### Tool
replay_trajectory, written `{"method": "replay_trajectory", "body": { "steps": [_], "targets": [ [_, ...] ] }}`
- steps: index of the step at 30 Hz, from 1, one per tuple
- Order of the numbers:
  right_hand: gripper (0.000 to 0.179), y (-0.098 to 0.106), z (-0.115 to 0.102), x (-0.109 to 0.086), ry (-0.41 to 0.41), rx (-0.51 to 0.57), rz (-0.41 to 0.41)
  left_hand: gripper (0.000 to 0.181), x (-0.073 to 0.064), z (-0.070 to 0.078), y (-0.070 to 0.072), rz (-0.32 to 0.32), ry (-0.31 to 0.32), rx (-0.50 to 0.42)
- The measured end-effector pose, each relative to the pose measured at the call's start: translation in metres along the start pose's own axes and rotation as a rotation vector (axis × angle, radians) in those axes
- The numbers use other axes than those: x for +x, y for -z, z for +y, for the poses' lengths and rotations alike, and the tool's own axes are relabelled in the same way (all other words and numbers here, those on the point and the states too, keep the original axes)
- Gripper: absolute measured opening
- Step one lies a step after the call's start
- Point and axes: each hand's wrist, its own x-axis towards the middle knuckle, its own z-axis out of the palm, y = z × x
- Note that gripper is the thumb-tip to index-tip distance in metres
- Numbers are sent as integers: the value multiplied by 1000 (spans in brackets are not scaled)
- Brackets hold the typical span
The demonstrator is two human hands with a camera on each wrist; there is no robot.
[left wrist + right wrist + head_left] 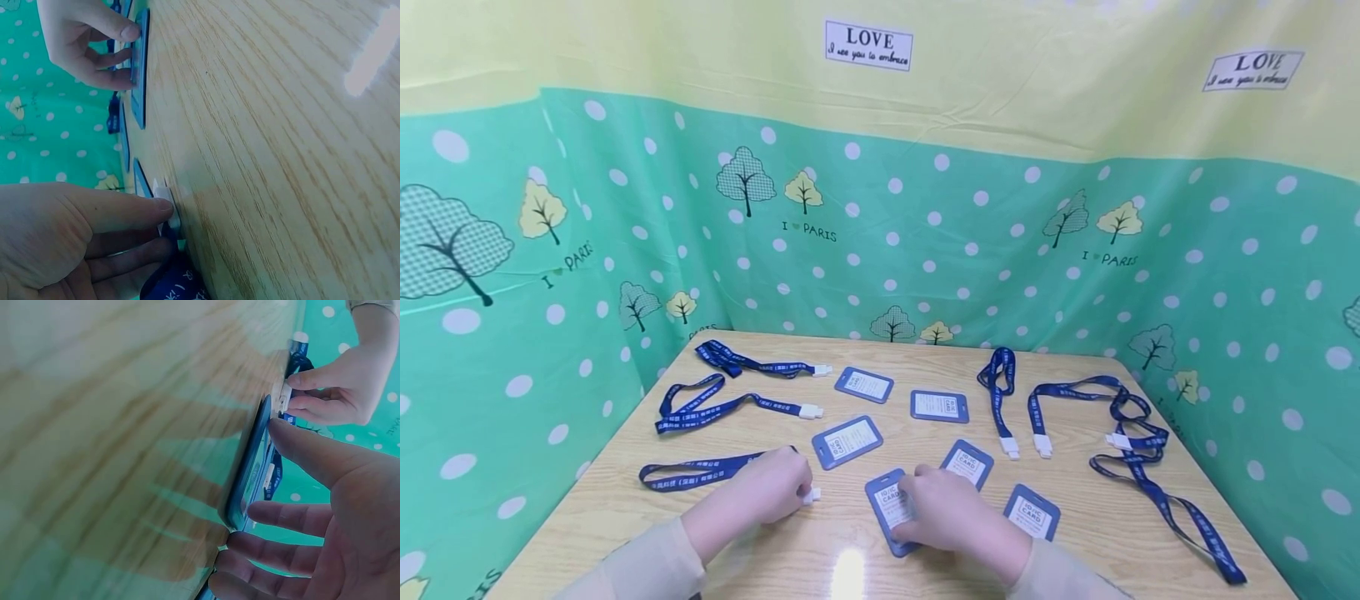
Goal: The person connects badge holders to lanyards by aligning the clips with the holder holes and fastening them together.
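Left hand (767, 487) pinches the white clip (167, 203) of the near-left lanyard (696, 477). Right hand (947, 510) grips the nearest card (883, 493), thumb and fingers spread across it, low over the table (790, 562). Five other cards (847, 442) around; one just beyond the right hand is partly covered by it, one sits just right of it. Five more lanyards (998, 392) at both sides, curtain (925, 217) behind. Head mostly hides the clip; left wrist shows the thumb on it. Only head shows the full layout.
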Motion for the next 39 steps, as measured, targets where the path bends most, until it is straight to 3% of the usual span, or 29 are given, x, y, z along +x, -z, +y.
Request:
{"method": "replay_trajectory", "body": {
  "steps": [19, 27, 39],
  "targets": [
    [71, -3, -2, 4, -18, -41, -6, 5, 0, 0, 0, -5, 13, -1],
    [67, -2, -1, 5, -23, -2, -21, 5, 0, -1, -1, -1, 4, 1],
    [52, -1, 1, 5, 34, 54, -37, 6, 0, -1, -1, -2, 12, -9]
  ]
}}
